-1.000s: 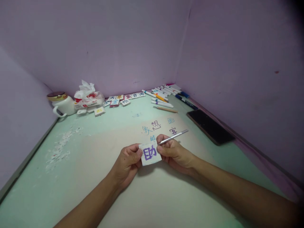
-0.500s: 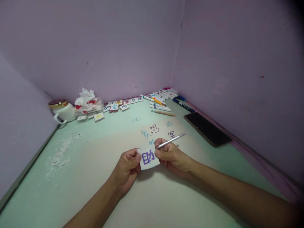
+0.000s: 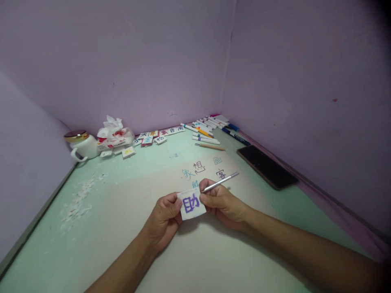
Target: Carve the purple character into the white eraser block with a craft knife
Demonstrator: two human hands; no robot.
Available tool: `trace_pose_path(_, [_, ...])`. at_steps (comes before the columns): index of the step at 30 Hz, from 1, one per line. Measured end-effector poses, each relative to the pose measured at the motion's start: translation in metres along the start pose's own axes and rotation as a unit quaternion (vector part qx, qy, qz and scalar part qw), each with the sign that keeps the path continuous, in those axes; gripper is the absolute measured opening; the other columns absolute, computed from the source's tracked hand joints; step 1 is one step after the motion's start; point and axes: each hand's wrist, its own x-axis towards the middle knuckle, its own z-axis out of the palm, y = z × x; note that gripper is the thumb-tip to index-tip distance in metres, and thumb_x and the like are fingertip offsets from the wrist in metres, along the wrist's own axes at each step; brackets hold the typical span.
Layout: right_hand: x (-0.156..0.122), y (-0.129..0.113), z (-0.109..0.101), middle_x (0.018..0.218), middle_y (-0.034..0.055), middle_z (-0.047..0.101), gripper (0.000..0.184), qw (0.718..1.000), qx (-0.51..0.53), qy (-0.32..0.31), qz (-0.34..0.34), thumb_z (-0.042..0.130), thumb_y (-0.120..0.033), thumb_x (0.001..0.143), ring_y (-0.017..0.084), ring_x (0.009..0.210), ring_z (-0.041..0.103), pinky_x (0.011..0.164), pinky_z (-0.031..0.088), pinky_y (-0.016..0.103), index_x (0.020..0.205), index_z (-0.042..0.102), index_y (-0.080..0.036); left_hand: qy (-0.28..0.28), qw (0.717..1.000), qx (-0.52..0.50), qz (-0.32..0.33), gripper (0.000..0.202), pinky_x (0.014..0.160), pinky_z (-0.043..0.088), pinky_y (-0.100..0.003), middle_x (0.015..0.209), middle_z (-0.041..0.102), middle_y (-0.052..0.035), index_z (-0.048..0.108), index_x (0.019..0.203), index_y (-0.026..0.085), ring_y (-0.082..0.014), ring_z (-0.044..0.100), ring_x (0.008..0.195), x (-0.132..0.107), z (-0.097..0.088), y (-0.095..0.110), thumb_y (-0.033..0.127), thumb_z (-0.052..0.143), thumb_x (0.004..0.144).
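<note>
Between my two hands is a white square card (image 3: 195, 211) with a purple Chinese character on it, tilted up above the table. My left hand (image 3: 166, 215) pinches its left edge, thumb in front. At the card's upper right, my right hand (image 3: 221, 201) grips a slim silver pen-shaped tool (image 3: 222, 180), which slants up to the right. The tool's tip end is by the card's top right corner, too small to make out. Fingers of my right hand also rest against the card's right edge, partly hidden behind it.
White scraps (image 3: 81, 199) lie at left. Along the back stand a lidded mug (image 3: 84, 146), a tissue pack (image 3: 116, 138) and several character cards (image 3: 147, 140). Markers (image 3: 204, 138), a wooden stick tool (image 3: 210, 147) and a phone (image 3: 267, 167) lie at right. Characters are written on the tabletop (image 3: 137, 232).
The whole view has shifted slightly. Both hands keep their hold on the card and the silver tool, with hardly any visible movement.
</note>
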Motion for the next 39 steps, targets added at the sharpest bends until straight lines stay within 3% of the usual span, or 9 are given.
trace_pose_path(18, [0.0002,0.001,-0.0002,0.066,-0.0046,0.062,0.039,1.0,0.021,-0.008,-0.004,0.086,-0.027,0.058,0.009,0.059,0.058,0.058,0.044,0.021,0.079,0.053,-0.019,0.006,1.0,-0.004,-0.003,0.031,0.085,0.05,-0.038,0.082,0.072,-0.0115,0.071,0.084,0.01,-0.026,0.066,0.087,-0.0005,-0.0004,-0.0009,0.028,0.083,0.062])
trace_pose_path(39, [0.0006,0.0007,-0.0002,0.063,-0.0053,0.061,0.038,1.0,0.026,0.005,0.002,0.086,-0.024,0.058,0.008,0.056,0.057,0.054,0.041,0.019,0.078,0.053,-0.019,0.014,1.0,0.006,0.0,0.036,0.084,0.05,-0.037,0.084,0.072,-0.012,0.069,0.087,0.009,-0.0259,0.066,0.088,-0.0023,-0.0002,-0.0013,0.03,0.083,0.061])
